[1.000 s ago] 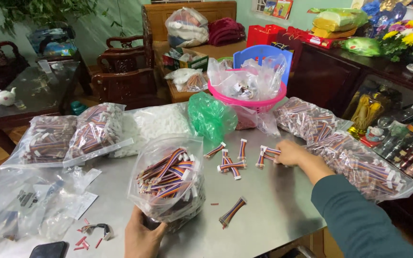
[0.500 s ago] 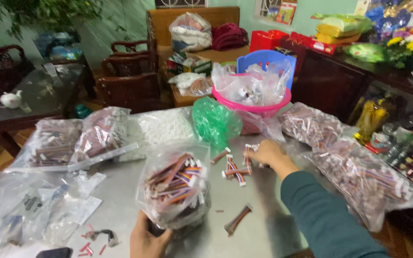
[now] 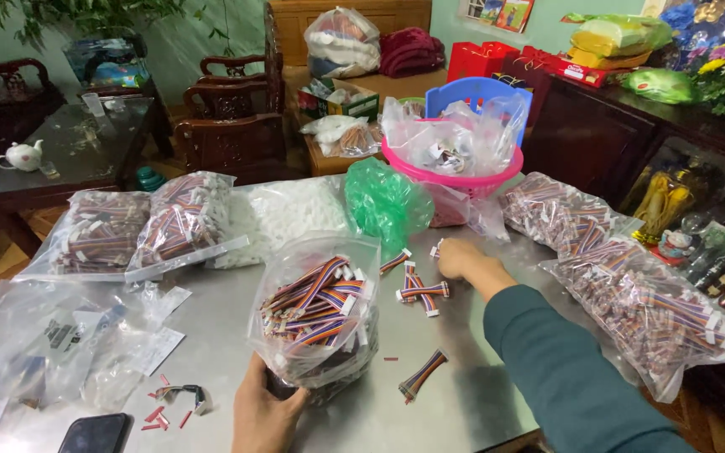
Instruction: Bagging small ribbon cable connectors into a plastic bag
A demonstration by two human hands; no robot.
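Nearest, the left hand (image 3: 263, 413) cups the base of a clear plastic bag (image 3: 319, 315) stuffed with multicoloured ribbon-cable pieces, fingers wrapped round its lower left side so the bag stands upright on the grey metal table (image 3: 463, 403), mouth open to the top. Inside, the cables lie mostly slanted, their long axes running from lower left to upper right, white connector ends pointing up and right. Just right of the bag's foot, a single loose cable (image 3: 421, 377) lies on the table, its length also running lower left to upper right. To the left, a few small red scraps (image 3: 161, 413) and a dark phone (image 3: 94, 434) sit near the table's front edge. Farther on, the right hand (image 3: 456, 257), in a dark teal sleeve (image 3: 564, 377), rests knuckles-up on the table with fingers curled over a small cable piece; whether it actually pinches it cannot be told. Between this hand and the bag lies a small cluster of loose cables (image 3: 421, 289), most lying roughly left to right. Beyond, a crumpled green bag (image 3: 383, 201) stands in the middle, with sealed bags of cables (image 3: 140, 226) at the left and larger ones (image 3: 631, 285) along the right edge. Behind the green bag sits a pink basin (image 3: 455, 178) lined with clear plastic.
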